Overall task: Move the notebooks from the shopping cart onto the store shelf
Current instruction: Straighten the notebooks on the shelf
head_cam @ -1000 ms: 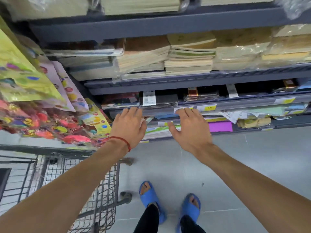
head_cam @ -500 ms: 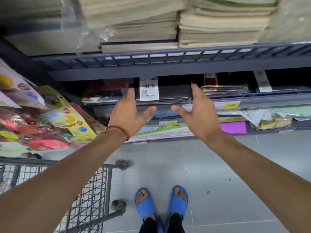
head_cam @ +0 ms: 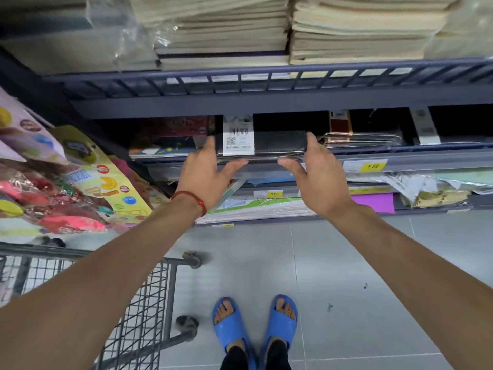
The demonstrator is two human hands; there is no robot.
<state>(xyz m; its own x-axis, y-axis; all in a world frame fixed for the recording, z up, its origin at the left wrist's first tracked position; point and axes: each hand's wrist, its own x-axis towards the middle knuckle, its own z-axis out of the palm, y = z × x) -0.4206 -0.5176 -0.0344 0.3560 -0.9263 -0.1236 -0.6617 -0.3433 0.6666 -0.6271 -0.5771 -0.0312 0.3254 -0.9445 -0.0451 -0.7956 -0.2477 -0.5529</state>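
A stack of dark notebooks (head_cam: 280,142) lies on the store shelf (head_cam: 416,162) below a hanging barcode label (head_cam: 238,137). My left hand (head_cam: 205,174), with a red wrist string, lies against the stack's left side, fingers straight. My right hand (head_cam: 317,177) lies against its right side, fingers straight too. Both thumbs point inward under the stack's front edge. The wire shopping cart (head_cam: 149,289) stands at the lower left; its inside is mostly hidden by my left arm.
Cream notebook stacks (head_cam: 226,30) fill the shelf above, behind a dark rail (head_cam: 266,102). Colourful toy packets (head_cam: 53,182) hang at the left. Lower shelves hold paper pads (head_cam: 256,206) and a purple sheet (head_cam: 373,202). My feet in blue sandals (head_cam: 232,324) stand on grey tiles.
Both hands have risen from the lower shelf edge to the dark notebook stack and now flank it. The view has moved closer to the shelves.
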